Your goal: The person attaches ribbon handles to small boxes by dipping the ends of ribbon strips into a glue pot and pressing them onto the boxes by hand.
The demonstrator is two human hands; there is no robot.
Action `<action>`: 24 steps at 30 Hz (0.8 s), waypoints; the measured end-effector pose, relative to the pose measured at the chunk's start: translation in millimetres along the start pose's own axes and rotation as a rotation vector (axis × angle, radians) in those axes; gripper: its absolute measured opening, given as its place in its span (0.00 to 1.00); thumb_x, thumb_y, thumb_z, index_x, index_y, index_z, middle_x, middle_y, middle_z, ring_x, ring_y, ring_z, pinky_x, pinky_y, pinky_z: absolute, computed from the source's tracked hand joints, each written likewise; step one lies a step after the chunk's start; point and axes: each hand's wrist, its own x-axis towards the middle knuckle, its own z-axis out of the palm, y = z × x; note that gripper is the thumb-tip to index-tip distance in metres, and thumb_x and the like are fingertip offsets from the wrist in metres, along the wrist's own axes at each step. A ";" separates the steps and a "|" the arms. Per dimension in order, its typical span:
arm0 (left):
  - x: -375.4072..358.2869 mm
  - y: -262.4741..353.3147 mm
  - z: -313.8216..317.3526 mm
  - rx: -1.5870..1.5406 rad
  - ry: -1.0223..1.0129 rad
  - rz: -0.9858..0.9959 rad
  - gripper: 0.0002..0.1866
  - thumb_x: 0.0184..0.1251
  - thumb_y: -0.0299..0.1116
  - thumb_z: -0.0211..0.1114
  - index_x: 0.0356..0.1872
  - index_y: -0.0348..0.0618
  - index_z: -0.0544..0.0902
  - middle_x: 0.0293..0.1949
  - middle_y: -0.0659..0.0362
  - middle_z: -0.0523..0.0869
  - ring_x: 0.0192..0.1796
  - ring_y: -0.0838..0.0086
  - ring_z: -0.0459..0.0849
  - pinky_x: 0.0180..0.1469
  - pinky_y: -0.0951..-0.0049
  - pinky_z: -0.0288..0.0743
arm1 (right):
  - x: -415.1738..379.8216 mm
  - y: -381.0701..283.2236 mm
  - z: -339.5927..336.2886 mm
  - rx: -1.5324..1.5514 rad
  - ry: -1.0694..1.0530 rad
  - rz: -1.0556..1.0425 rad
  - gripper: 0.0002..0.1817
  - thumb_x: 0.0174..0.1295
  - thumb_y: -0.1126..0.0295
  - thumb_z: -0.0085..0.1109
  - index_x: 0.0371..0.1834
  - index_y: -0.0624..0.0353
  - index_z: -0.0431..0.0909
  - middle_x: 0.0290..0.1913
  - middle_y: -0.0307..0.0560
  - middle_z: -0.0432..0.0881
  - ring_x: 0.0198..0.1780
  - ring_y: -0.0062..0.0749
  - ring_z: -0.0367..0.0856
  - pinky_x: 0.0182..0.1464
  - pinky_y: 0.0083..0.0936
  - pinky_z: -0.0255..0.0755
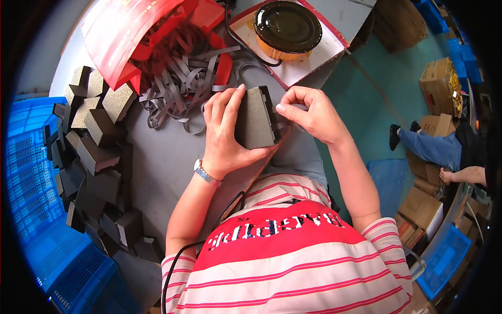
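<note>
1. Table (167,157): grey, lying under both hands.
2. Block pile (94,157): dark foam pieces heaped well to the left of the left hand.
3. Red bag (130,26): beyond the left hand, grey strips (183,78) spilling from it.
4. Block (256,118): dark, upright between the hands.
5. Left hand (225,133): wrapped around the block's left face, gripping it.
6. Right hand (308,112): fingers pinched at the block's right edge.

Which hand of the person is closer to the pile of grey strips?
Left. The left hand holds the dark block right beside the grey strips; the right hand pinches at the block's far side, away from them.
</note>
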 end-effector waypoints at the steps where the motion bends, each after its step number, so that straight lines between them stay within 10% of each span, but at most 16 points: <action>1: 0.0 0.0 0.0 0.001 -0.002 0.008 0.56 0.30 0.47 0.83 0.69 0.37 0.71 0.62 0.48 0.75 0.65 0.52 0.71 0.69 0.52 0.63 | 2.3 -1.0 -0.7 0.000 0.001 0.000 0.10 0.62 0.68 0.69 0.32 0.64 0.82 0.27 0.34 0.82 0.32 0.13 0.75 0.36 0.18 0.71; 24: -2.0 2.1 0.8 -0.026 0.000 0.082 0.55 0.29 0.45 0.82 0.68 0.40 0.72 0.61 0.49 0.74 0.64 0.49 0.69 0.69 0.48 0.60 | 15.3 -5.1 7.8 -0.368 0.079 -0.040 0.09 0.62 0.69 0.66 0.34 0.66 0.82 0.29 0.37 0.83 0.34 0.14 0.77 0.37 0.21 0.74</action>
